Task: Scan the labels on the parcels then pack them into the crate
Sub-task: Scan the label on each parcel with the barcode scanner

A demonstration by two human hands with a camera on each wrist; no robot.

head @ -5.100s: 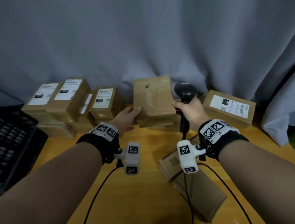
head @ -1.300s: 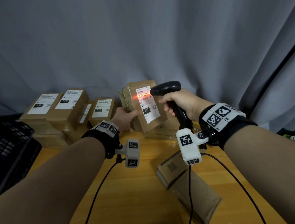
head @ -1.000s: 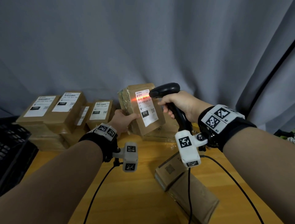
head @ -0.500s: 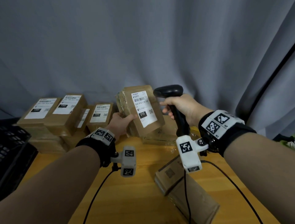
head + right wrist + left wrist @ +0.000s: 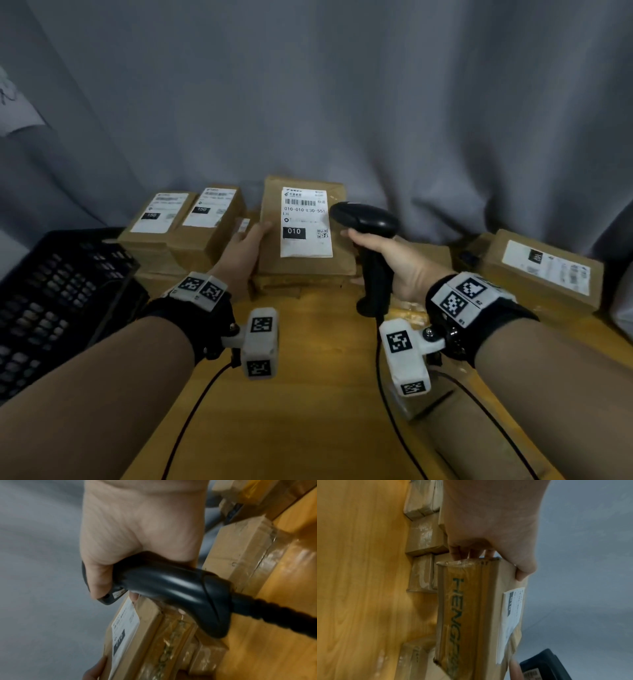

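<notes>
Wooden table (image 5: 318, 394), scanner (image 5: 368, 236) beam now off, parcel (image 5: 305, 236) lowered

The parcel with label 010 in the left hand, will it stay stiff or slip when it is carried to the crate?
The parcel probably stays stiff: its box edges look straight in the left hand. It seems fairly light, since one hand holds it up by one side. The glossy tape on its side may be slippery, so a firm grip seems wise.
</notes>
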